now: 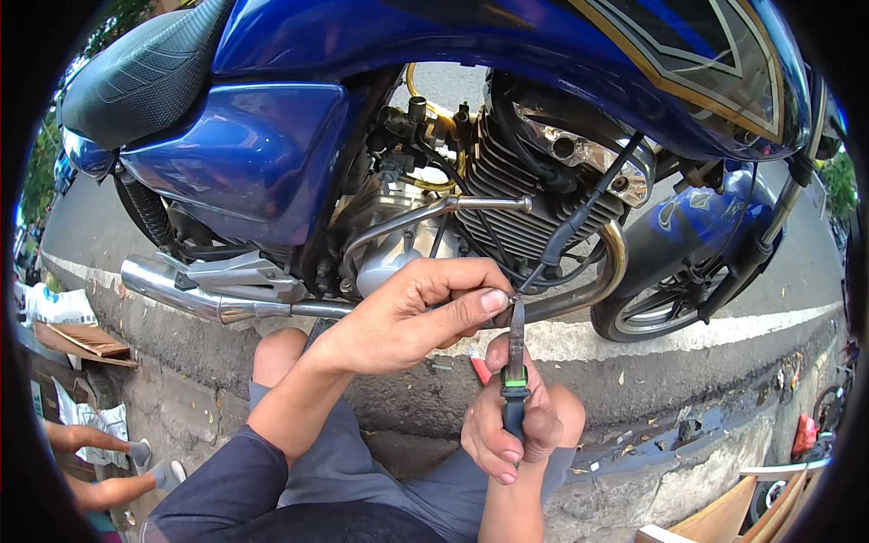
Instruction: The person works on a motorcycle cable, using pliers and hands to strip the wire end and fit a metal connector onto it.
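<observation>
My left hand [415, 312] is closed in a pinch, thumb against forefinger, on the end of a thin dark cable [534, 276]. The cable runs up through a thicker grey-black sleeve [568, 233] beside the engine. Wrapped in the fingers of my right hand [512, 418] is what looks like a utility knife [516, 362], with a black and green handle and a narrow metal blade. It points upward, its tip at the cable end by my left thumb. Whether blade and cable touch, I cannot tell. Just above my hands is the finned engine [520, 204] of a blue motorcycle [244, 154].
A chrome exhaust pipe [614, 262] curves right of my hands, and a metal guard bar [425, 213] crosses the engine. The front wheel [656, 303] stands on the right. A small red object [480, 366] shows behind my right hand. Another person's legs [100, 443] are at lower left.
</observation>
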### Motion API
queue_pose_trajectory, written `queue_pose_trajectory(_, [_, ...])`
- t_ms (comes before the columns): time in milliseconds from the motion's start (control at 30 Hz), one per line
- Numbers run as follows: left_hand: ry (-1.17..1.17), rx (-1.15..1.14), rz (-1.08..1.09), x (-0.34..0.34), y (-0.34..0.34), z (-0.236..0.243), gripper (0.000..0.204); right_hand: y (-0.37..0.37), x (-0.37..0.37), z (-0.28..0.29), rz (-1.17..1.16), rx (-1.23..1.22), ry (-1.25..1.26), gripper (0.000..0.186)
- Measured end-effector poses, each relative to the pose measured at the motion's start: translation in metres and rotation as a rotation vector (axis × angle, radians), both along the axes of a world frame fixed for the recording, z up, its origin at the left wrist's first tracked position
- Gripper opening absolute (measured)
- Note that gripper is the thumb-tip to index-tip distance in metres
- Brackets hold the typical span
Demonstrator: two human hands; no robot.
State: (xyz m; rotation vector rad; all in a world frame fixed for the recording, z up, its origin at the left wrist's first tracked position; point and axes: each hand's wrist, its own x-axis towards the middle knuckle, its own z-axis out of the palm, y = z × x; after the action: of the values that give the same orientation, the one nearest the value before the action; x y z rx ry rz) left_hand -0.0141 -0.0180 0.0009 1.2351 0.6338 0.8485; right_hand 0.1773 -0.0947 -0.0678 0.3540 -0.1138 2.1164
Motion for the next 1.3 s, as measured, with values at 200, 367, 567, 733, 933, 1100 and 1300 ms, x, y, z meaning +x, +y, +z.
queue_pose_trajectory(200, [0.464,0.606,0.265,0.002,-0.014,0.015,0.013,0.002,0.008,0.008,-0.178,0.151,-0.577,0.067])
queue_pose_trajectory(367, [0.389,0.625,0.347,0.008,-0.01,0.0,0.015,0.006,0.009,0.02,-0.266,0.148,-0.884,0.063])
queue_pose_trajectory(567, [0.49,0.682,0.384,0.01,-0.01,-0.004,0.012,0.005,-0.003,0.034,-0.532,0.323,-1.57,0.059])
queue_pose_trajectory(733, [0.339,0.836,0.366,0.016,-0.006,-0.005,0.013,-0.004,0.009,0.031,-0.347,0.209,-1.103,0.03])
queue_pose_trajectory(933, [0.202,0.312,0.108,0.013,-0.016,0.018,0.018,-0.009,0.008,0.03,-0.418,0.194,-1.125,0.06])
queue_pose_trajectory(1100, [0.045,0.104,0.02,0.014,-0.013,0.019,0.017,-0.006,0.01,0.026,-0.51,0.328,-1.3,0.068])
queue_pose_trajectory(1300, [0.175,0.196,0.109,0.013,-0.019,0.032,0.015,0.0,0.011,0.024,-0.685,0.463,-1.466,0.046])
